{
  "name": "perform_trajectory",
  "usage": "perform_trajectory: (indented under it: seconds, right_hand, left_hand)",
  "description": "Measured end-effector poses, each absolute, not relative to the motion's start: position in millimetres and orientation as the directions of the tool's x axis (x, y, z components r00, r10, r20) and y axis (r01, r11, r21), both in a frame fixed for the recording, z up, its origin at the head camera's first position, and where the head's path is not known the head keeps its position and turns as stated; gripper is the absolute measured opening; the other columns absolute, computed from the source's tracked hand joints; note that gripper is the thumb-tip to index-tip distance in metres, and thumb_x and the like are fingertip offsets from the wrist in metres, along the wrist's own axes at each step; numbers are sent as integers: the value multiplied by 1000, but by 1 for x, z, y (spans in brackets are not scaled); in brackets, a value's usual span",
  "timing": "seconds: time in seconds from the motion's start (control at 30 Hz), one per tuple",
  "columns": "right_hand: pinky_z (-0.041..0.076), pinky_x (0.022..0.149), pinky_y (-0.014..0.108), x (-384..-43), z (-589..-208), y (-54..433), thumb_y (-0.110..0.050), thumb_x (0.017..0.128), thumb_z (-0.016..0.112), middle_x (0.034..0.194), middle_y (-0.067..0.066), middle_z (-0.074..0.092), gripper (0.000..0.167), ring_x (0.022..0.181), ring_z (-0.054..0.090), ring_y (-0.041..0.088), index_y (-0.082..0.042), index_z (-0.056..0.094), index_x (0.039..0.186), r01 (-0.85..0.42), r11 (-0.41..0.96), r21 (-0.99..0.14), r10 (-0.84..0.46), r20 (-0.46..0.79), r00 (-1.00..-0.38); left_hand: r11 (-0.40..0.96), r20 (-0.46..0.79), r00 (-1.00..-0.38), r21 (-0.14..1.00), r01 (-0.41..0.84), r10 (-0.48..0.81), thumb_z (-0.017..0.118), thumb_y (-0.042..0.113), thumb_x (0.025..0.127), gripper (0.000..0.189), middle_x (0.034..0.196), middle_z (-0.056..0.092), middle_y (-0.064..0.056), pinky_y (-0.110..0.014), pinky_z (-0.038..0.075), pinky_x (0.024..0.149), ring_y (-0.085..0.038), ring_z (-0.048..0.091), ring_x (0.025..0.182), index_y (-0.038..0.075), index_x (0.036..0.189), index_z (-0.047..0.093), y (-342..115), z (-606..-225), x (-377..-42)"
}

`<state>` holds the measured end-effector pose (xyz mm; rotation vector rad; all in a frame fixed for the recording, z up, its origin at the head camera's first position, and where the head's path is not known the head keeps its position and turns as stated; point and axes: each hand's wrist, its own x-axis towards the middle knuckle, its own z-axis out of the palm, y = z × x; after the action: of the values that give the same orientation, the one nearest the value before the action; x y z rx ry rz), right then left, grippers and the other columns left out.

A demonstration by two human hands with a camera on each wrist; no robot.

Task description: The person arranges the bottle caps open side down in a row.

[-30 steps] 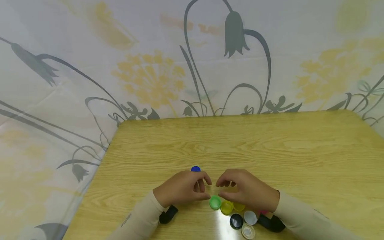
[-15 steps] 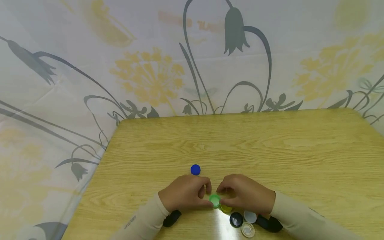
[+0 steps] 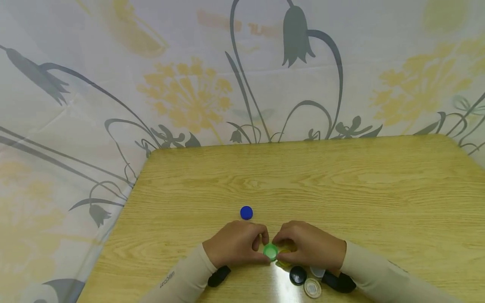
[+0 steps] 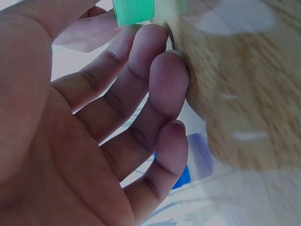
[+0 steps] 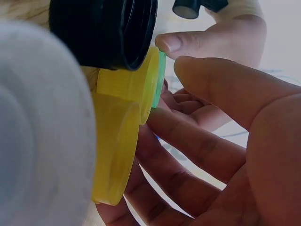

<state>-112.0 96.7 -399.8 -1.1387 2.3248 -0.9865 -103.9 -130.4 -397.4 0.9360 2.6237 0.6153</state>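
A green bottle cap (image 3: 270, 251) lies on the wooden table between my two hands. My left hand (image 3: 235, 244) has its thumb at the cap's near side and its index finger at the far side, pinching it. In the left wrist view the green cap (image 4: 134, 12) shows at the top, by the curled fingers (image 4: 169, 84). My right hand (image 3: 312, 246) arches over two yellow caps (image 5: 150, 84), seen in the right wrist view. Its index finger touches one of them; its thumb (image 5: 207, 80) stands apart from the caps. The green cap (image 5: 161, 80) is mostly hidden there.
A blue cap (image 3: 246, 213) lies beyond my left hand. Nearer me are a black cap (image 3: 297, 275), a cream cap (image 3: 312, 288) and a white cap (image 3: 317, 272), partly covered by the right hand. Dark wrist cameras (image 3: 339, 282) hang under both wrists. A flowered cloth (image 3: 189, 97) stands behind the table.
Both hands have come nearer to me and closer to the green cap. The left thumb and finger now reach around it. The right hand covers more of the yellow caps; the blue cap shows fully.
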Motion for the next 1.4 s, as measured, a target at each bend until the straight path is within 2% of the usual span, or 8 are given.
perform_trajectory:
  seconds: [0.2,0.43,0.63,0.87,1.07,1.4]
  right_hand:
    - [52,79,23,-112,-400,97,-22,92,73,99,-11,70,17,90,60,-1,-14,76,106,-534,422,-733,-800,-25,-599]
    - [53,82,25,-114,-398,97,-24,92,73,103,-8,72,17,95,63,3,-14,76,105,-561,421,-713,-787,21,-617]
    - [55,80,24,-114,-397,98,-21,89,77,102,-7,73,19,93,65,3,-13,74,106,-540,431,-723,-768,21,-641]
    - [56,78,24,-115,-393,100,-15,87,78,96,-9,72,20,88,66,3,-12,71,105,-518,431,-739,-748,29,-664]
    - [56,75,23,-115,-389,101,-13,87,77,93,-10,71,20,86,66,3,-13,70,106,-491,446,-748,-727,17,-686]
    - [57,75,27,-118,-384,105,-20,91,75,94,-10,71,21,86,66,2,-13,69,109,-485,462,-743,-683,51,-729]
  left_hand:
    - [687,-119,-745,503,525,656,84,34,79,26,67,54,17,-11,40,55,6,45,57,17,92,69,-130,-397,-104]
    - [656,-53,-745,520,548,665,85,33,79,23,69,60,16,-9,41,58,9,48,60,16,90,73,-131,-395,-105]
    - [652,-78,-759,574,496,646,84,31,82,22,73,68,16,-8,46,61,12,55,64,16,93,74,-129,-393,-106]
    - [652,-103,-786,629,424,610,82,35,84,24,77,71,16,-11,49,65,10,59,68,16,96,74,-128,-389,-106]
    - [616,-100,-796,693,375,597,80,31,85,21,85,74,13,-12,52,70,9,63,75,16,98,73,-128,-387,-107]
    - [592,-28,-837,720,363,547,80,29,86,24,88,75,9,-14,52,69,8,64,77,16,104,72,-126,-387,-108]
